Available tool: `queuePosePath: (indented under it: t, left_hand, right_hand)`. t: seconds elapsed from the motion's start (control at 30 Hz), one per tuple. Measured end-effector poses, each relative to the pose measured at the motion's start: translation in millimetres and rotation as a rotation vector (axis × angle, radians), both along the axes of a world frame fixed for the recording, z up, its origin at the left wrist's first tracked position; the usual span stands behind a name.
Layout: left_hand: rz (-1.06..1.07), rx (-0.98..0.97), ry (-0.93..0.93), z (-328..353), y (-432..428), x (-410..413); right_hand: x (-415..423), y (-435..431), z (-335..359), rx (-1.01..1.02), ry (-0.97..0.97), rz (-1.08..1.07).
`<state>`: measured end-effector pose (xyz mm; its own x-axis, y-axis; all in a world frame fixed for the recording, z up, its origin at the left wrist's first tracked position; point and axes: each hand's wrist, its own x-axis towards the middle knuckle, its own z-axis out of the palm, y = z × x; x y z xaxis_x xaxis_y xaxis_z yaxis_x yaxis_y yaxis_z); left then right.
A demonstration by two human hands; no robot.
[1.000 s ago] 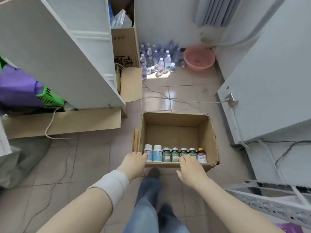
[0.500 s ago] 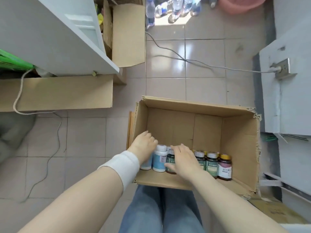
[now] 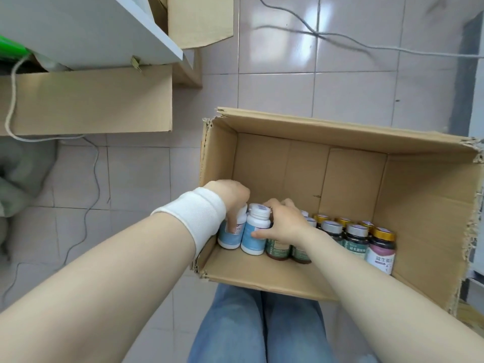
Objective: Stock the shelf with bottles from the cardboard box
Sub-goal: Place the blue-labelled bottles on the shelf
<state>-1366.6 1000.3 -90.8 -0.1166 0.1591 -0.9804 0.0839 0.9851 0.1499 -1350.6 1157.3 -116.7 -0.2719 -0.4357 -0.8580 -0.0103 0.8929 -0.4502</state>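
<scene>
We find the task at an early stage — the bottles sit in the cardboard box (image 3: 340, 132), none visibly shelved. The left hand (image 3: 230, 197) is closed around the outermost white bottle (image 3: 230, 235). The right hand (image 3: 281, 221) grips the second white bottle (image 3: 255, 231), thumb on its label, fingers draped over the dark bottles (image 3: 277, 248) beneath its palm. Beyond the right wrist stand further dark bottles, including the gold-capped bottle (image 3: 382, 247). We cannot count the row behind; the hands hide it. The white panel (image 3: 86, 30) above the left arm may be the shelf — its interior is cut off.
</scene>
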Motion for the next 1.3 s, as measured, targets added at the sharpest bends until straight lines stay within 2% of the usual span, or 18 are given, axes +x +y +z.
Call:
queuePosePath:
  t: [0.27,0.47,0.57,0.67,0.87,0.97,1.13,1.3]
  left_hand:
    - [0.342,0.071,0.182,41,-6,3]
    - [0.876,0.295,0.435,104,-7,0]
    - [1.074,0.429,0.447,142,4,-6]
    - [1.162,0.557,0.410,179,23,-13]
    - [1.071,0.904,0.261,265,80,1]
    - [1.002,1.014,0.192,311,108,25]
    - [0.826,1.109,0.065,383,163,81]
    - [0.594,1.253,-0.037,459,237,175]
  right_hand:
    - [2,16,26,-0.127,-0.024,-0.430]
    - [-12,47,91,-0.205,-0.071,-0.802]
    - [-8,70,141,-0.230,-0.003,-0.980]
    - [6,96,189,-0.268,0.077,-1.149]
    - [78,116,277,-0.434,0.251,-1.625]
    - [126,116,319,-0.546,0.285,-1.832]
    - [211,136,387,-0.713,0.335,-2.050]
    - [326,171,441,-0.797,0.482,-2.122]
